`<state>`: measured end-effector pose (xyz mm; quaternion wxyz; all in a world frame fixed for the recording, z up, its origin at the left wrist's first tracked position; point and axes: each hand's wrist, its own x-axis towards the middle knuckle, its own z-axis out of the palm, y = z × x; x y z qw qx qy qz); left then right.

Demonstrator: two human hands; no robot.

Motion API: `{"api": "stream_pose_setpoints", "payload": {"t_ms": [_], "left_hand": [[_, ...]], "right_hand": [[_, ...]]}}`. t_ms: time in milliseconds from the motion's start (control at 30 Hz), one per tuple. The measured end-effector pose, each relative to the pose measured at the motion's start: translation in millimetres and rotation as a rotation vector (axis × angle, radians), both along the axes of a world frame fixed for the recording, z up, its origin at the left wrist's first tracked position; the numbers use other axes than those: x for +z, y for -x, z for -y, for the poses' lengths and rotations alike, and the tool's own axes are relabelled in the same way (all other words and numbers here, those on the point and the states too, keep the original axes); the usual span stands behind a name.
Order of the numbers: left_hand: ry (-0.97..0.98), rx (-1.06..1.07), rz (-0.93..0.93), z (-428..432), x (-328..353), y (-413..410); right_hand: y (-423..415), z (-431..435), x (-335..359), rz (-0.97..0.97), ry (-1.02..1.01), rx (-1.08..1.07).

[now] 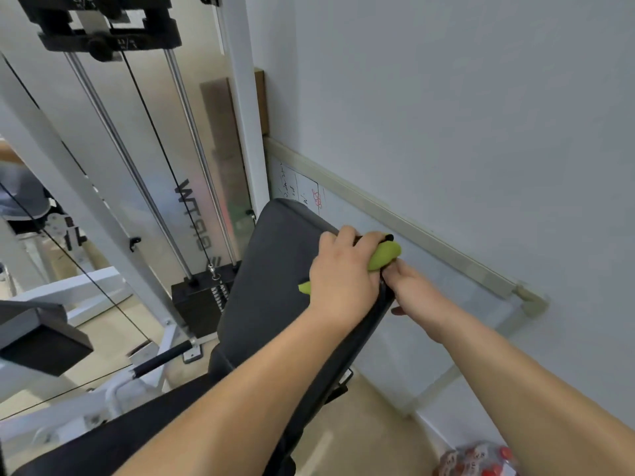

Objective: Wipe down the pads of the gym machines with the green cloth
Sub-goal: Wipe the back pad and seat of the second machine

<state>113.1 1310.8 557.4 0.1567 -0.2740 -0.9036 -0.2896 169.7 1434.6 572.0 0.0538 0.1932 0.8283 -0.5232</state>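
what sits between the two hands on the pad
Head view: the bunched green cloth and the edge of the pad lie between the left hand and right hand.

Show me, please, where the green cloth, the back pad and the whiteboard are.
green cloth [386, 253]: head view, bunched end that sticks out.
back pad [275, 266]: head view, bare grey face.
whiteboard [436, 274]: head view, blank surface under its top frame.

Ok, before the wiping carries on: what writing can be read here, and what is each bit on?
"OPTIM", as best it reads, sideways in dark letters on the clear plastic shield of the white weight machine.
Pale figures on the black weight carriage: too blurred to read.
Black and red handwriting on the white board by the wall: illegible.
Labels on the red-capped bottles: blurred.
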Motion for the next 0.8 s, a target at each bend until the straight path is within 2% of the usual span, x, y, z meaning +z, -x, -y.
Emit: {"api": "stream_pose_setpoints", "payload": {"t_ms": [100, 200, 300, 400, 467, 533, 633, 700, 800], "left_hand": [[-0.247, 0.068, -0.011, 11.6, -42.3, -43.5], [-0.272, 0.108, 0.065, 30.9, -88.1, -75.6], [-0.236, 0.261, 0.339, 67.4, -134.5, -96.4], [-0.344, 0.665, 0.762, 111.4, -167.4, -90.7], [-0.449, 0.775, 0.872, 135.1, -167.8, -65.8], [-0.566, 0.72, 0.834, 144.4, -146.3, -33.3], [-0.672, 0.58, 0.649, 137.8, -89.8, 19.1], [-0.623, 0.444, 0.464, 124.6, -54.6, 49.6], [-0.418, 0.192, 0.18, 93.3, -41.9, 71.6]], "right_hand": [[-3.5, 0.3, -4.3, -0.041, 0.085, -0.033], [-5.8, -0.1, -15.1, -0.113, 0.017, -0.067], [-0.8, -3.1, -13.7, -0.106, -0.155, -0.05], [20.5, 1.5, 4.0, -0.174, -0.341, 0.001], [42.0, 18.0, 22.6, -0.218, -0.435, 0.097], [67.2, 37.0, 34.0, -0.222, -0.537, 0.2], [99.5, 63.9, 38.1, -0.162, -0.697, 0.256], [112.5, 78.4, 30.3, -0.133, -0.779, 0.2], [114.1, 89.0, 21.9, -0.16, -0.924, 0.082]]}}
